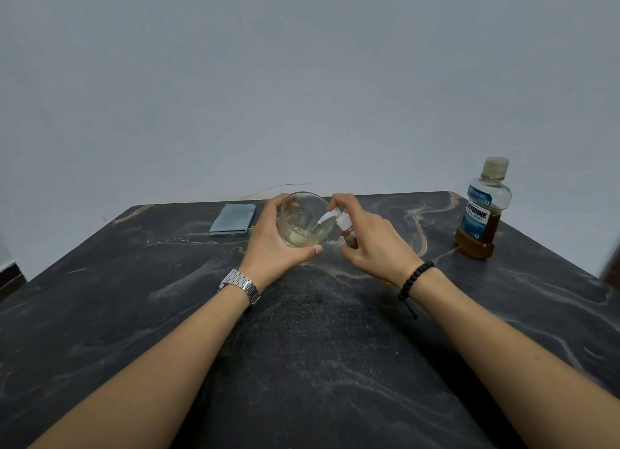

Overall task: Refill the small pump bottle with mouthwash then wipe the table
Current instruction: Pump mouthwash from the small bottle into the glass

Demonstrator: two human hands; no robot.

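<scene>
While the left hand (278, 244) grips a fragile glass (303, 220), the right hand (372, 244) clasps the small pump bottle (345, 229) beside it; light, slippery, best held around its body.

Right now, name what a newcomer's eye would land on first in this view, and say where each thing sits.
First the two hands at the table's middle: the left hand grips a clear glass holding a little pale liquid, while the right hand holds the small pump bottle with its white nozzle aimed into the glass. Next, the mouthwash bottle stands capped at the far right, amber liquid low inside. A folded blue cloth lies far left on the dark marbled table.
</scene>
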